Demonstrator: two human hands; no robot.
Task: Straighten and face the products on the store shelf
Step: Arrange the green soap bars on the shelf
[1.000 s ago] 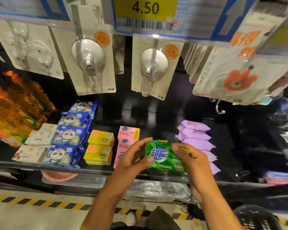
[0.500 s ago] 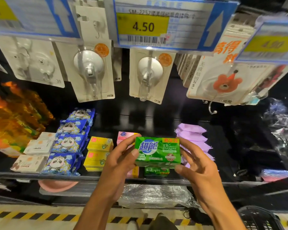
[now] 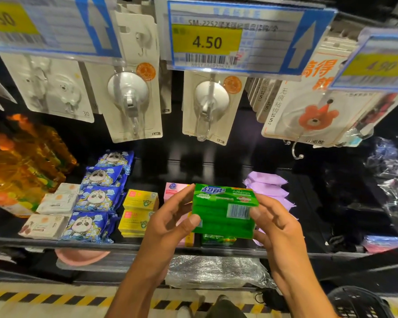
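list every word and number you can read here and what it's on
"4.50" and "SM-2252": middle price tag
"4.90", blurred: right price tag
".50", cut off at the edge: left price tag
"超能": green pack
"30": left hook card
"无痕粘钩" and "5": bear hook card
Barcode digits and the small print on tags and packs: too blurred to read.

Both bare forearms reach up from the bottom of the view and angle in toward each other. The left hand grips the left end of a green pack, with the thumb pressed on its near face and the fingers curled over the upper edge. The right hand holds the right end, thumb on the near face. Its fingers seem to wrap behind the pack, though they are mostly hidden. Both palms face inward.
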